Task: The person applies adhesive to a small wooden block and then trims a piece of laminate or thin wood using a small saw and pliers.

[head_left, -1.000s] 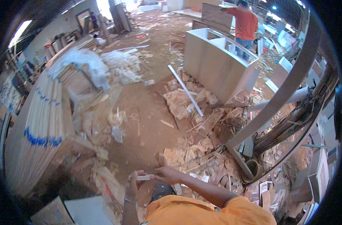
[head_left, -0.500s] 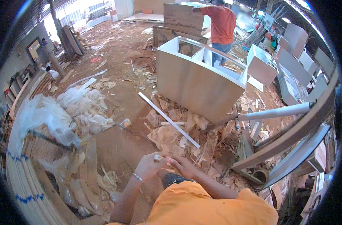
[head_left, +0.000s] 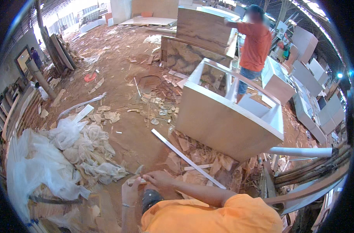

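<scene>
The left hand [head_left: 130, 189] and the right hand [head_left: 160, 179] come together low in the view, near the person's body, with a small pale piece [head_left: 142, 181] between their fingertips. Both grips are narrow: the left hand's fingers are bent close around the piece from the near left, and the right hand reaches in from the right, its fingers curled and pinching at the piece (it is so small and covered that its full shape cannot be told). A bracelet [head_left: 128, 206] circles the left wrist, and the right forearm stretches across in front of the orange shirt [head_left: 215, 217], just right of the dark trousers [head_left: 150, 199]. Farther off and to the right of the hands, a long white strip [head_left: 180, 152] lies slanting on the littered ground [head_left: 122, 101]. Beyond it stands a large open box frame [head_left: 227, 122], tilted, its plain side facing the near side, with a white tube [head_left: 301, 152] near its right end. Behind the frame, a person in a red shirt [head_left: 256, 46] stands beside a brown board [head_left: 202, 27], one arm held out toward the board. To the left of the hands, crumpled plastic sheeting [head_left: 45, 163] is heaped over the ground.
</scene>
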A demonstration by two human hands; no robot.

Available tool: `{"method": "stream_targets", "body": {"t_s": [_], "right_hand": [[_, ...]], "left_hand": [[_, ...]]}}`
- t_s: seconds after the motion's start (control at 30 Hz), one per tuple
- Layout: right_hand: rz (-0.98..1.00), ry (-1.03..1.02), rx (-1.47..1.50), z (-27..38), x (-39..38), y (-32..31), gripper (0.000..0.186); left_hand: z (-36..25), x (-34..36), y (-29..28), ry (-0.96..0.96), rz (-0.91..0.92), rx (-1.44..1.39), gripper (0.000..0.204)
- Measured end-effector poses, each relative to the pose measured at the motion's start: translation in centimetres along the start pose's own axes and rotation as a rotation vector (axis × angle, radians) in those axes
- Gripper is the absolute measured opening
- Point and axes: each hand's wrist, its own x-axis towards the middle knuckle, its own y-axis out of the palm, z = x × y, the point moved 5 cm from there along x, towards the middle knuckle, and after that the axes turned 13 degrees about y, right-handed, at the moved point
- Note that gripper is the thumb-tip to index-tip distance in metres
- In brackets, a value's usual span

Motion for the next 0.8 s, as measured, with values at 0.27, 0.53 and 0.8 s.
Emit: {"method": "stream_targets", "body": {"t_s": [0.27,0.53,0.8], "right_hand": [[-0.163,0.16,0.182,5.8,25.4,-16.8,0.067],[-0.501,0.057,0.635,5.3,37.4,-36.6,0.053],[-0.472,0.144,0.523,6.9,52.8,-55.9,0.06]], "left_hand": [[-5.1,35.0,-0.7,0.063,0.257,0.09,0.039],[-21.6,61.3,15.2,0.309,0.934,0.471,0.041],[-26.8,87.5,23.7,0.262,0.863,0.366,0.051]]}}
